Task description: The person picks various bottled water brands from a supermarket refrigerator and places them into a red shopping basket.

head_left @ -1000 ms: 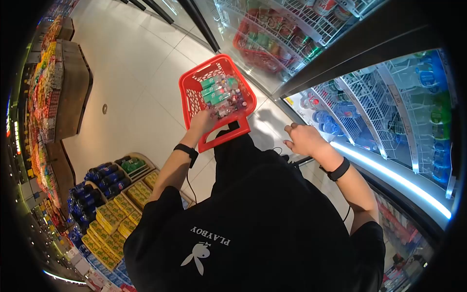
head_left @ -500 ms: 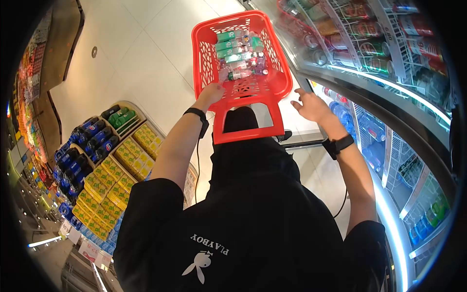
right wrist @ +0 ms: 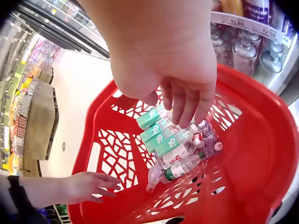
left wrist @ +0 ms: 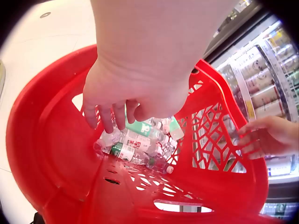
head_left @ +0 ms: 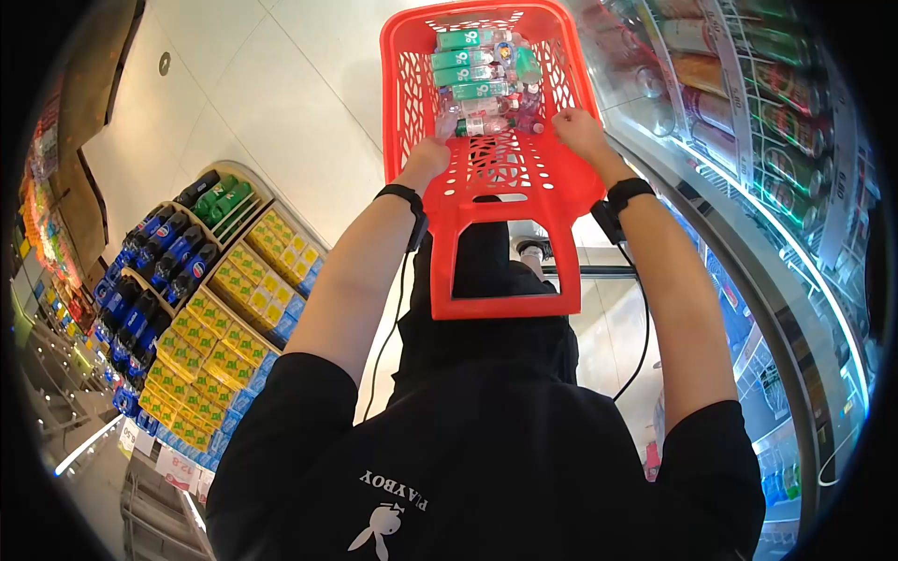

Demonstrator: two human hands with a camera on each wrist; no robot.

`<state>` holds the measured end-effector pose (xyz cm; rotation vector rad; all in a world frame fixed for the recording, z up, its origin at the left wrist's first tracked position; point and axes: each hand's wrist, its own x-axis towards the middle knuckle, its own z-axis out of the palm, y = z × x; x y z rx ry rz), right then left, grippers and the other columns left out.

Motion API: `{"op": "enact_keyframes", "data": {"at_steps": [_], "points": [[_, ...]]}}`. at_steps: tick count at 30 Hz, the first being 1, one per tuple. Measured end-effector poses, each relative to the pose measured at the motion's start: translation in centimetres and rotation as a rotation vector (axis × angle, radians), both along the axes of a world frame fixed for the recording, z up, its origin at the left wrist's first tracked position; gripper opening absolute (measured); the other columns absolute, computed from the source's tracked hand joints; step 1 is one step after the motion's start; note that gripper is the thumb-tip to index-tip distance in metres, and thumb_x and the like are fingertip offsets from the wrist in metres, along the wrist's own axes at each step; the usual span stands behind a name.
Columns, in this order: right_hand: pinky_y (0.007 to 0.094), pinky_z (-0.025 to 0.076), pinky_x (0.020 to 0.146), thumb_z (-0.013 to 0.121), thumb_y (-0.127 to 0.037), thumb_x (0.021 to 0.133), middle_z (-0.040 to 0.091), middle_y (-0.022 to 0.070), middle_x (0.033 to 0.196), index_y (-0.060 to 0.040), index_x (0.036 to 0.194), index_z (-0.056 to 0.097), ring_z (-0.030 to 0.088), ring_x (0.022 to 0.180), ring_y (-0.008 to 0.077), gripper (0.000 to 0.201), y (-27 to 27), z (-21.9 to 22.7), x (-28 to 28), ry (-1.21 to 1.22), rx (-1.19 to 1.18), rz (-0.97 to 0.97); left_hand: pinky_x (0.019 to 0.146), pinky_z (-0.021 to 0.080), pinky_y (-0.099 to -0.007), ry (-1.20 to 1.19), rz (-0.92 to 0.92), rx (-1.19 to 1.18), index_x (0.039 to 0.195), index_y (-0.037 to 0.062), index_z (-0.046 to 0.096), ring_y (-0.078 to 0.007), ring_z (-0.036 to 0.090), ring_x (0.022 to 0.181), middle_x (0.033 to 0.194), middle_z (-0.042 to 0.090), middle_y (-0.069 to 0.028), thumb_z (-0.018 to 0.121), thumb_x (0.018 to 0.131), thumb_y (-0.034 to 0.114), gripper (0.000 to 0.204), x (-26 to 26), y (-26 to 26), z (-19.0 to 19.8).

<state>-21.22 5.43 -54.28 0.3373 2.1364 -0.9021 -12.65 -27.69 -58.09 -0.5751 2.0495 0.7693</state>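
Note:
A deep red plastic shopping basket [head_left: 398,56] stands in front of my legs, its handle loop toward my body. Several plastic drink bottles [head_left: 468,89] lie in its bottom, some with green labels, others with white or dark green ones. My left hand [head_left: 426,161] is at the basket's left side, its fingers [left wrist: 119,112] loosely bent downward over the opening, above the bottles. At the right side, my right hand [head_left: 582,136] hangs over the rim with relaxed fingers [right wrist: 187,105] pointing down. Nothing shows in either hand.
On the right, a lit glass-front drinks cooler [head_left: 711,159] holds cans and bottles, close beside the basket. To the left stands a display of yellow cartons [head_left: 210,346] and dark blue-labelled bottles [head_left: 168,238]. Pale floor tiles [head_left: 271,103] extend beyond the basket.
The basket now appears larger and more upright in the head view. My right hand has come from beside the cooler to the basket's right side; my left stays at its left side.

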Motion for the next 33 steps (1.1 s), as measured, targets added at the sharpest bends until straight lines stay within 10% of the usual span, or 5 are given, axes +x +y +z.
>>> {"op": "enact_keyframes", "data": {"at_steps": [12,17,18,23,33], "points": [[0.0435,0.055,0.083,0.063,-0.029,0.088,0.075,0.0203,0.093,0.0012,0.099,0.074,0.073,0.093,0.032,0.034,-8.1,-12.0,3.5,-0.19,-0.118,0.009,0.106,0.049,-0.0492,-0.162,0.063,-0.047,0.129,-0.0013,0.06,-0.0413,0.058,0.128,0.14,0.057,-0.026,0.062,0.089,0.028,0.05,-1.1,2.2,-8.0],[0.0414,0.056,0.079,0.062,-0.028,0.089,0.075,0.0181,0.09,0.0023,0.1,0.073,0.075,0.085,0.0291,0.034,-10.7,-18.1,5.6,-0.343,-0.226,-0.173,0.107,0.049,-0.049,-0.407,0.228,-0.203,0.141,-0.0017,0.05,-0.043,0.058,0.129,0.141,0.056,-0.0277,0.062,0.09,0.033,0.063,3.1,0.2,-20.8],[0.0374,0.056,0.071,0.062,-0.027,0.093,0.075,0.0151,0.09,0.002,0.107,0.07,0.074,0.081,0.0245,0.034,-11.4,-19.4,6.0,-0.323,-0.215,-0.143,0.113,0.044,-0.0468,-0.463,-0.124,-0.156,0.147,-0.0026,0.042,-0.0416,0.052,0.135,0.146,0.051,-0.0264,0.064,0.091,0.036,0.072,7.5,-0.5,-28.6],[0.0336,0.056,0.067,0.061,-0.025,0.095,0.075,0.0132,0.091,0.0029,0.107,0.069,0.073,0.079,0.0202,0.031,-15.8,-20.7,6.7,-0.47,-0.214,-0.205,0.119,0.034,-0.0453,-0.395,0.325,-0.233,0.151,-0.0029,0.032,-0.041,0.04,0.144,0.153,0.042,-0.0264,0.068,0.089,0.046,0.087,1.9,5.1,-13.7],[0.0463,0.051,0.098,0.07,-0.043,0.082,0.071,0.0288,0.116,0.0005,0.111,0.074,0.068,0.113,0.0418,0.053,-19.6,-27.5,8.9,-0.5,-0.135,-0.152,0.105,0.049,-0.0479,-0.523,0.285,-0.133,0.129,-0.0046,0.064,-0.0375,0.06,0.129,0.132,0.064,-0.0277,0.064,0.089,0.055,0.071,1.2,4.1,-15.8]]}}
